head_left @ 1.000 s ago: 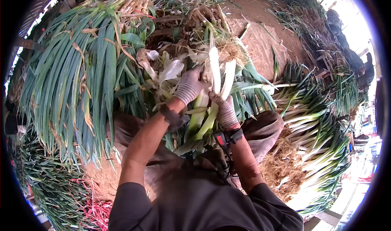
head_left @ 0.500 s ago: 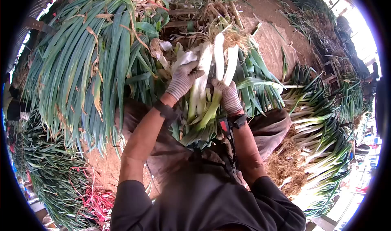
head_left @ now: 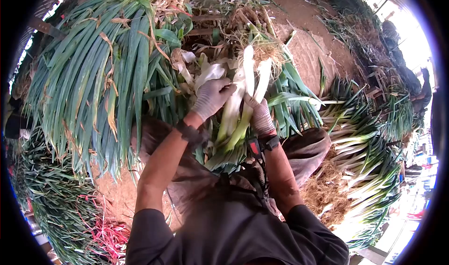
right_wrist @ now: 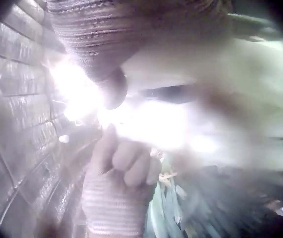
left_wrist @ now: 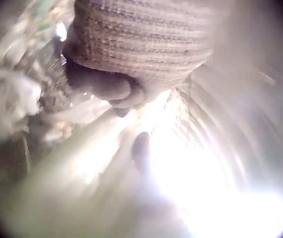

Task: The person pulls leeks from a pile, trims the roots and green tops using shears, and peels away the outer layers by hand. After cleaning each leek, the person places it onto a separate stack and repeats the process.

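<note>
Several thick white-and-green leek stalks (head_left: 237, 94) lie between the hands, roots pointing away from the person. The gloved right hand (head_left: 262, 116) grips them from the right, its thumb over the pale shafts. On the left side, the gloved left hand (head_left: 212, 99) has its fingers curled and its fingertips against the nearest stalk. A loose white leaf layer (head_left: 211, 73) stands just beyond its knuckles. Seen in the right wrist view, the left hand (right_wrist: 119, 186) is curled beside the overexposed shafts. Glare and blur hide the exact contact in the left wrist view, where the left hand (left_wrist: 141, 44) fills the top.
A tall heap of long green leeks (head_left: 100, 73) hangs at the left. Cleaned leeks (head_left: 365, 157) lie in a row at the right beside loose roots (head_left: 327, 195). Red ties (head_left: 110, 234) lie at lower left, and brown sheeting (head_left: 306, 50) covers ground beyond the hands.
The left hand first drew back from the roots along the stalks, then its fingers curled closer at the left stalk's side. The right hand keeps its grip, with the stalks slightly shifted.
</note>
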Demonstrator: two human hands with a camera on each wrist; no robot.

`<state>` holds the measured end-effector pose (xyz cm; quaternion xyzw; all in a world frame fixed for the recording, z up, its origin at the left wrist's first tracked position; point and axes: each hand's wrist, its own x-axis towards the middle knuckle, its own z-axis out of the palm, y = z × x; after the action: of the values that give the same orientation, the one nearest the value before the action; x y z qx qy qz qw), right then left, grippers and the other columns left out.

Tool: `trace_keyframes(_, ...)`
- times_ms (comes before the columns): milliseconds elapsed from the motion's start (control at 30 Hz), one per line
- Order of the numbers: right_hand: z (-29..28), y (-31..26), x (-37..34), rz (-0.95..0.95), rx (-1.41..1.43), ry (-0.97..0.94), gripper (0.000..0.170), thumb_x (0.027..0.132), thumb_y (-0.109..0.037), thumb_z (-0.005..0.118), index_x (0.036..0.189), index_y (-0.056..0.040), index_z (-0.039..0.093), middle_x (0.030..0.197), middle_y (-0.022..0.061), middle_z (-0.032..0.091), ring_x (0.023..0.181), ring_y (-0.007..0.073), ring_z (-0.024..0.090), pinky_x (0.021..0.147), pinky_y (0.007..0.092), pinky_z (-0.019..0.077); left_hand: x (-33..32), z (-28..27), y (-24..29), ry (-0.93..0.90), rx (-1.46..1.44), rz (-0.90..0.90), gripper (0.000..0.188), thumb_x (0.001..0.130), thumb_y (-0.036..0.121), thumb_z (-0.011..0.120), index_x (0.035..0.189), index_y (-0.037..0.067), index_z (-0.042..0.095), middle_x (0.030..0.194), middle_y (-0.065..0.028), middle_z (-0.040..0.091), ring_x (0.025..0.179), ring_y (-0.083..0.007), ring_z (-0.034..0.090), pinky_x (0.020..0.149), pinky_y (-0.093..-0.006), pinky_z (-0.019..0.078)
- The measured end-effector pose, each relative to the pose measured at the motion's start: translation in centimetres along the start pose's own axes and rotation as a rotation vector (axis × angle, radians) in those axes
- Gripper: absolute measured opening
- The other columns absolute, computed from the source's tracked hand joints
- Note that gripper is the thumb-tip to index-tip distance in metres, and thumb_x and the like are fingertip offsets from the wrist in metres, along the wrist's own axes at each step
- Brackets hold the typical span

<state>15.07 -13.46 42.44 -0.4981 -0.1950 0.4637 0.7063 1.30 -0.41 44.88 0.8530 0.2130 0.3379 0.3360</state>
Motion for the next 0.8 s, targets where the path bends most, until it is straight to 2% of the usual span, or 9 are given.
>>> trace_keyframes(33, 0.1, -0.5, -0.3, 0.002, 0.015, -0.028, 0.037, 0.089, -0.025, 0.073, 0.113, 0.0014, 0.063, 0.094, 0.0041, 0.067, 0.079, 0.0142, 0.062, 0.072, 0.0306, 0.0508, -0.5, -1.0, 1.7, -0.158, -0.572, -0.392, 0.029, 0.091, 0.029, 0.067, 0.096, 0.0, 0.068, 0.06, -0.0029, 0.058, 0.053, -0.0111, 0.053, 0.052, -0.0276, 0.0422)
trace_keyframes(267, -1.6, 0.7, 1.0, -0.099, 0.04, -0.321, 0.04, 0.088, -0.026, 0.073, 0.115, 0.0025, 0.063, 0.098, 0.0052, 0.068, 0.085, 0.0155, 0.065, 0.077, 0.0293, 0.0525, 0.2, -1.7, 6.0, -0.369, -0.805, -0.238, 0.023, 0.093, 0.022, 0.065, 0.095, -0.002, 0.065, 0.062, 0.0011, 0.051, 0.047, -0.006, 0.043, 0.046, -0.0217, 0.0352)
trace_keyframes(367, -0.3, -1.5, -0.5, -0.094, 0.016, -0.161, 0.039, 0.084, -0.023, 0.075, 0.112, 0.003, 0.065, 0.097, 0.0057, 0.068, 0.083, 0.016, 0.065, 0.076, 0.0302, 0.053, 1.1, -3.3, 6.7, -0.469, -0.939, -0.368, 0.018, 0.091, 0.019, 0.066, 0.091, 0.001, 0.066, 0.061, 0.0014, 0.052, 0.047, -0.0046, 0.042, 0.044, -0.0202, 0.0319)
trace_keyframes(433, -2.6, -0.5, 0.5, -0.007, -0.117, -0.092, 0.046, 0.082, -0.02, 0.076, 0.118, 0.0013, 0.058, 0.097, 0.0064, 0.067, 0.083, 0.0187, 0.065, 0.076, 0.0333, 0.055, 2.5, -5.6, 8.0, -0.184, -1.191, -0.439, 0.021, 0.092, 0.025, 0.06, 0.08, 0.008, 0.061, 0.059, 0.0038, 0.05, 0.046, -0.0015, 0.041, 0.042, -0.0209, 0.0293)
trace_keyframes(500, -4.7, 0.6, 0.9, 0.041, -0.119, -0.01, 0.051, 0.08, -0.018, 0.076, 0.123, -0.0004, 0.054, 0.098, 0.0063, 0.064, 0.083, 0.0201, 0.063, 0.075, 0.0359, 0.0553, 4.6, -9.2, 10.6, 0.295, -0.41, 0.157, 0.021, 0.1, 0.019, 0.046, 0.093, 0.004, 0.06, 0.075, -0.0016, 0.058, 0.066, -0.0109, 0.059, 0.06, -0.027, 0.0494)
trace_keyframes(567, -4.7, -0.2, 0.2, -0.019, 0.064, -0.025, 0.056, 0.078, -0.019, 0.077, 0.125, -0.0015, 0.053, 0.101, 0.007, 0.063, 0.086, 0.0215, 0.063, 0.078, 0.0371, 0.0547, 7.9, -14.5, 9.6, 0.515, 0.08, 0.196, 0.017, 0.1, 0.014, 0.049, 0.098, 0.004, 0.063, 0.079, -0.0049, 0.063, 0.071, -0.0148, 0.063, 0.069, -0.0304, 0.0529)
trace_keyframes(633, -6.5, -0.6, -0.1, 0.005, 0.091, -0.08, 0.056, 0.079, -0.019, 0.076, 0.127, -0.0025, 0.052, 0.101, 0.0067, 0.062, 0.087, 0.0223, 0.063, 0.08, 0.0367, 0.054, 12.9, -19.0, 4.7, 0.608, -0.391, -0.076, 0.032, 0.099, 0.03, 0.052, 0.093, 0.003, 0.068, 0.079, -0.0067, 0.069, 0.068, -0.0162, 0.065, 0.067, -0.0312, 0.0537)
trace_keyframes(733, -6.0, -1.0, -0.8, -0.071, 0.1, -0.07, 0.055, 0.077, -0.015, 0.079, 0.126, -0.0022, 0.055, 0.099, 0.0027, 0.064, 0.085, 0.019, 0.062, 0.079, 0.0319, 0.0525, 12.7, -17.3, 6.4, 0.042, 0.62, -0.444, 0.044, 0.085, 0.03, 0.071, 0.112, -0.003, 0.06, 0.098, -0.0195, 0.07, 0.077, -0.031, 0.069, 0.076, -0.0424, 0.0553)
trace_keyframes(800, -6.1, -0.7, -1.0, 0.0, 0.075, -0.103, 0.057, 0.078, -0.015, 0.079, 0.128, -0.002, 0.054, 0.1, 0.0026, 0.064, 0.087, 0.0185, 0.062, 0.081, 0.031, 0.0517, 9.8, -10.3, 4.1, 0.07, 0.775, -0.061, 0.067, 0.078, 0.028, 0.077, 0.129, -0.004, 0.048, 0.119, -0.0268, 0.062, 0.095, -0.0368, 0.068, 0.082, -0.0441, 0.0545)
